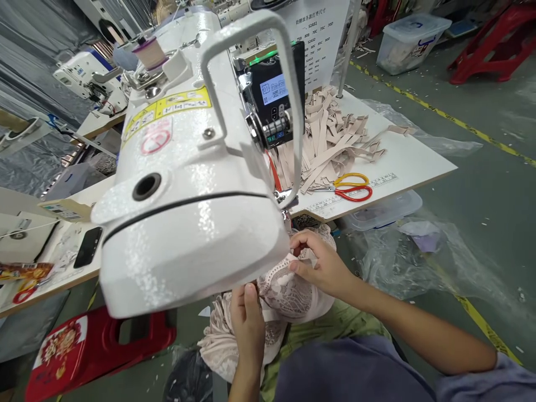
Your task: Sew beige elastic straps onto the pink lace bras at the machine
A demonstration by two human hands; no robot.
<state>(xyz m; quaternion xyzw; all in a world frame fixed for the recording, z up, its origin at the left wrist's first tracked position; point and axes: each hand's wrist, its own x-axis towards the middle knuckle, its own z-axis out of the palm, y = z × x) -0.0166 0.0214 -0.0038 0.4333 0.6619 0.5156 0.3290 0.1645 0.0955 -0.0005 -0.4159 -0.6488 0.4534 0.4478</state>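
Right hand (320,267): pinching the cup (291,293) up top.
Left hand (248,318): pinching its left edge.
Cup: sitting between both hands.
Machine (192,245): standing beyond both hands.
Scissors (354,187): lying past the right hand.
Strips (322,139): lying farther past it.

A white tabletop with a wooden-looking edge (419,162) is covered toward its inner part by a loose heap of pale beige-pink fabric strips (330,139), and a pair of scissors with one yellow and one red handle loop (354,188) is laid beside the heap, near a printed ruler scale (383,179). On the grey-green floor (498,190), marked with yellow-and-black tape (422,103), a lidded clear plastic bin (412,44) and red plastic stools (494,47) are set, and crumpled clear plastic sheeting (422,262) is spread.
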